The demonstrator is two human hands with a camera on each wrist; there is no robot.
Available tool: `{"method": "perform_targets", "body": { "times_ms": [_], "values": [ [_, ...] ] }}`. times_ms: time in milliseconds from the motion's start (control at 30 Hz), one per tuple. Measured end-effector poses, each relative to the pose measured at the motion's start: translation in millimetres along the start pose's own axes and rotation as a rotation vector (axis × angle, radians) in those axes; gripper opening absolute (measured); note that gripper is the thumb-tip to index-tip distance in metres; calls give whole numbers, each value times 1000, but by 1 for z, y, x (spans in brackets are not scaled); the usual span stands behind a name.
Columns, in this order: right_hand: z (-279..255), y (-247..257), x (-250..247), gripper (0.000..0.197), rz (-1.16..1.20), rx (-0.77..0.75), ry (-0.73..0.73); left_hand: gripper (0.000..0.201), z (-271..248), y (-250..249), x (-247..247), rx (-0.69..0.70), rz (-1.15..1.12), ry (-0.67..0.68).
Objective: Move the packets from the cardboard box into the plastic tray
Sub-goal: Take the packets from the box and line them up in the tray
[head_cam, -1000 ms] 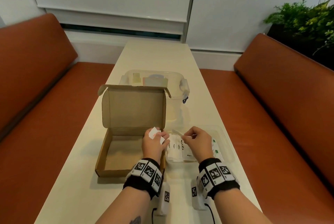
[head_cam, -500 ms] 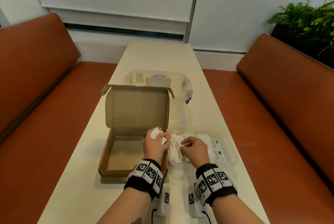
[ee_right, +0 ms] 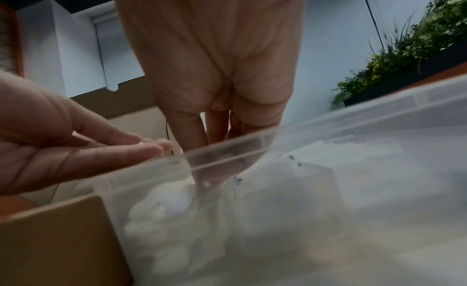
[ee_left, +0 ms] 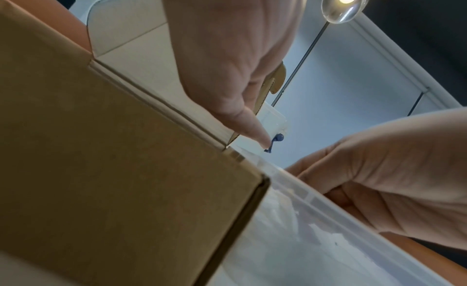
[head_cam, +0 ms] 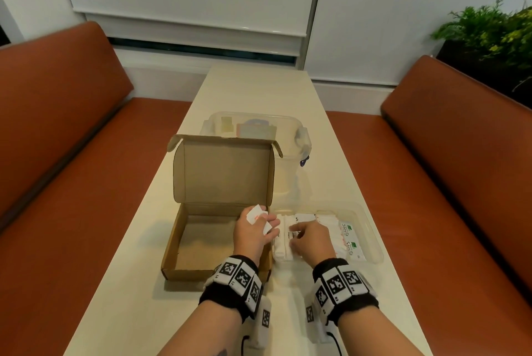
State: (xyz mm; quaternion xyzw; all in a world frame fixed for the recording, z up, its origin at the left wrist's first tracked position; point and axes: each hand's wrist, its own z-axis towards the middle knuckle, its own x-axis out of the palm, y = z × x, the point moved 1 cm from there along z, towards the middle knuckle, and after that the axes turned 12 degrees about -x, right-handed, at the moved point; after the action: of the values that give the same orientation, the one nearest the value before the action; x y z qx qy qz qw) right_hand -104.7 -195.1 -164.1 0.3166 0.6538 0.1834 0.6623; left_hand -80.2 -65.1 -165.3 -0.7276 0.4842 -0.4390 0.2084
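Note:
The open cardboard box (head_cam: 170,243) lies on the table, its floor bare and its lid standing up. To its right sits the clear plastic tray (head_cam: 371,229), with a row of white packets (head_cam: 283,243) and green-printed Stevia packets (head_cam: 349,240) in it. My left hand (head_cam: 269,226) hovers over the box's right wall, pinching a few white packets (head_cam: 254,215). My right hand (head_cam: 293,236) is inside the tray, its straight fingers (ee_right: 192,134) pointing down into the row of packets. The fingertips are blurred behind the tray wall (ee_right: 353,130).
A clear lidded container (head_cam: 290,131) stands right behind the box and tray. Orange benches (head_cam: 72,183) run along both long sides of the narrow table (head_cam: 259,88). A green plant (head_cam: 495,30) is at the far right.
My right hand, which pinched a thin packet above the tray, has dropped into the tray among the packets. My left hand has stayed over the box's right wall, packets in it.

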Motion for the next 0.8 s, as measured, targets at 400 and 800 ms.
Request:
{"method": "perform_targets", "body": {
  "times_ms": [400,800],
  "values": [
    [-5,17,-36,18,285,-188,-150,28,-16,4,15,-123,219,226],
    [-8,-8,-63,10,344,-134,-77,14,-16,11,25,-220,235,286]
  ]
}}
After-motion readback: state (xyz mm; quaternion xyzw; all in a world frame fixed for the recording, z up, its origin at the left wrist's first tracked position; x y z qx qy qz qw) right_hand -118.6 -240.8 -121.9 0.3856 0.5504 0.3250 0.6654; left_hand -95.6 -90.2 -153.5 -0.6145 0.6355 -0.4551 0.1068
